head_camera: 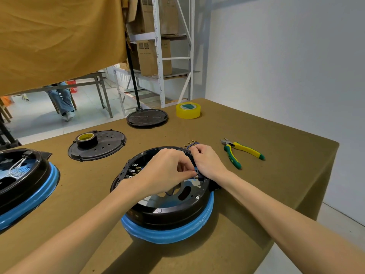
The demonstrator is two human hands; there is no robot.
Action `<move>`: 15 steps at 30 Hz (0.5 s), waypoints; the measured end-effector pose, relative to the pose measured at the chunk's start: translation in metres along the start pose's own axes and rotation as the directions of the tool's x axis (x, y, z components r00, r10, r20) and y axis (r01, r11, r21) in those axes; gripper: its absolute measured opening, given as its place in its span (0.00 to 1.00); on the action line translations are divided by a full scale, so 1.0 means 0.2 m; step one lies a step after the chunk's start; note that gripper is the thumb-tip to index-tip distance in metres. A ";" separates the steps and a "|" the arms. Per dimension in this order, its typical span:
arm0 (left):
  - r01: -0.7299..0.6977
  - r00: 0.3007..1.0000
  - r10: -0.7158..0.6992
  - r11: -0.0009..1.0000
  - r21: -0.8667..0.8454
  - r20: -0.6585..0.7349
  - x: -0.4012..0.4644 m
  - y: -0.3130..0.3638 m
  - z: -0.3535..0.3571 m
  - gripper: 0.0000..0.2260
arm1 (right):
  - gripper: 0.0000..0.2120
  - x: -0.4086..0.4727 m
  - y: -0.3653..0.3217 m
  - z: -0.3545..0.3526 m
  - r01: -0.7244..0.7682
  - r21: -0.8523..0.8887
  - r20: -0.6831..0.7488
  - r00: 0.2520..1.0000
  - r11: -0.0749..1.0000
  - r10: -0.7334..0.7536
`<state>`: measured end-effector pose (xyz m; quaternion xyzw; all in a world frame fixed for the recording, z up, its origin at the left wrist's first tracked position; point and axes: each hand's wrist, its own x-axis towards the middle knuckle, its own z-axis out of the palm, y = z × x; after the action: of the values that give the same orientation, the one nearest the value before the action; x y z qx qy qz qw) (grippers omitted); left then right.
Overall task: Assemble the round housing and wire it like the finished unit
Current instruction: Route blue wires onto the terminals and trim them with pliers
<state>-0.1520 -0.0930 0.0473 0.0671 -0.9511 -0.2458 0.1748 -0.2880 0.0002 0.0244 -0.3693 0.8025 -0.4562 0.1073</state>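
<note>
Brown-covered bench (pixel 256 123), white wall behind. Left hand (pixel 167 169) fingers curled, pinching brass terminal (pixel 195 176) inside round housing (pixel 167 210) at bench centre. Right hand (pixel 207 161) curled round blue wires (pixel 192 144) at housing's far rim. Pliers (pixel 242 152) right; finished unit (pixel 23 184) left.

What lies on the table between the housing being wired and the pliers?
In the head view, only bare brown table covering separates the round housing from the green-and-yellow pliers; loose blue wires with brass terminals lie just behind.

The left hand (pixel 167 169) covers the round housing (pixel 164 212) centre, hiding what its fingertips pinch at 3 o'clock. The finished unit (pixel 23 186) is cut off at the frame's 9 o'clock edge. The pliers (pixel 240 152) lettering is unreadable.
</note>
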 end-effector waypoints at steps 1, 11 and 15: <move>0.002 1.000 -0.002 1.000 -0.005 -0.001 0.00 0.00 0.00 0.03 | 0.17 0.00 0.00 0.00 -0.002 0.001 -0.001 1.000 1.000 0.002; -0.001 1.000 -0.002 0.996 -0.094 -0.027 -0.03 0.00 0.02 0.03 | 0.18 0.00 0.01 0.00 0.000 0.012 -0.013 1.000 1.000 0.000; 0.001 0.999 -0.005 0.996 -0.091 -0.049 -0.04 0.01 0.03 0.03 | 0.18 0.00 0.01 0.01 0.005 0.002 -0.023 1.000 1.000 -0.005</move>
<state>-0.1469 -0.0871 0.0417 0.0665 -0.9342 -0.2874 0.2006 -0.2887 -0.0005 0.0227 -0.3660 0.8022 -0.4616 0.0972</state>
